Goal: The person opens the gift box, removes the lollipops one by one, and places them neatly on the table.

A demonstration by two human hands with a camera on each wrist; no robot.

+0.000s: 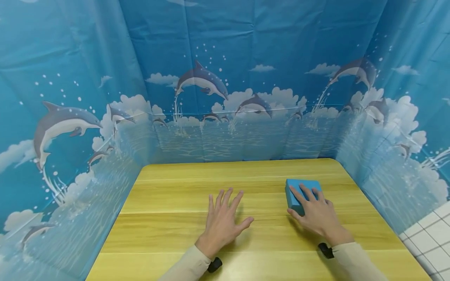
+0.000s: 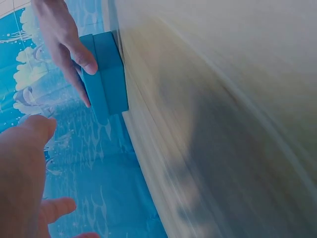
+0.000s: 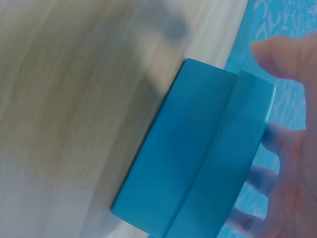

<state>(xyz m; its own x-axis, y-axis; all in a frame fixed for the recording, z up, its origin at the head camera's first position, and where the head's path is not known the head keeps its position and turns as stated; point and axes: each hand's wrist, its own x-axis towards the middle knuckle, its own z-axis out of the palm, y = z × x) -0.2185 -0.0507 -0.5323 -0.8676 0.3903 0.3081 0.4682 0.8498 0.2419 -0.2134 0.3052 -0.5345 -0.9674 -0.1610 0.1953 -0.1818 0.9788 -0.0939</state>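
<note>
A blue box (image 3: 173,144) with a slightly wider lid (image 3: 228,148) stands on the right part of the wooden table. My right hand (image 1: 318,214) lies over it with the fingers spread across the lid's top. In the right wrist view the thumb (image 3: 277,54) sticks out near one corner, and the fingertips touch the lid. My left hand (image 1: 222,223) hovers over the middle of the table, palm down, fingers spread and holding nothing. The box's inside is hidden by the lid.
The yellow wood-grain table (image 1: 168,234) has rounded far corners. A blue dolphin-print curtain (image 1: 225,136) surrounds it at the back and on both sides. White floor tiles (image 1: 430,234) show at the lower right. A dark band sits at each wrist.
</note>
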